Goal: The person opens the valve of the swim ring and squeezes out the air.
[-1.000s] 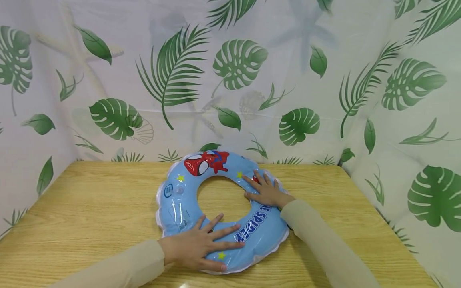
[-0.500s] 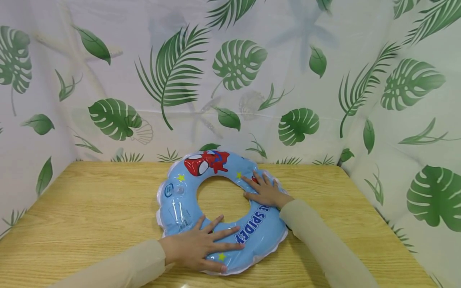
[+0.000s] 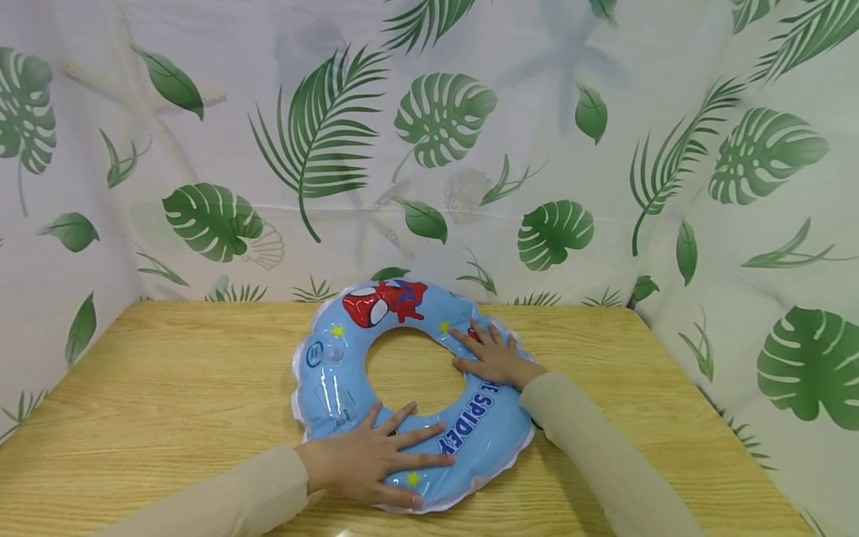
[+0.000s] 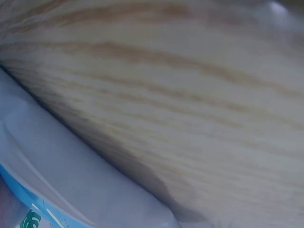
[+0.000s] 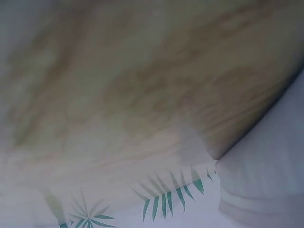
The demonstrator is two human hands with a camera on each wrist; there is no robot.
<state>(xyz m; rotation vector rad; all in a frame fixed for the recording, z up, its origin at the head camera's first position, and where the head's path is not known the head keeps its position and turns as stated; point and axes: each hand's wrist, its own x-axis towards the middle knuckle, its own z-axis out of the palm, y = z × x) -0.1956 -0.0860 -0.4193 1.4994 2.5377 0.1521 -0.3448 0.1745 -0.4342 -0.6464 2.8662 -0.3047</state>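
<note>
A light-blue inflatable swim ring (image 3: 496,440) lies flat on the wooden table, printed with a red cartoon figure, yellow stars and lettering. Across its near-left part my left hand (image 3: 365,459) rests with spread, straight fingers. My right hand (image 3: 496,358) lies on the ring's right side, fingers also spread, tips toward the central hole. In the left wrist view the swim ring's pale underside and blue edge (image 4: 21,192) fill the lower left corner. The right wrist view has a pale, blurred surface at right, probably the ring's rim; neither wrist view shows fingers clearly.
The wood-grain table (image 3: 188,388) extends on both sides of the ring. Behind it and along both sides hangs a white curtain (image 3: 483,246) printed with green leaves. A small clear valve (image 3: 335,354) sits on the ring's left part.
</note>
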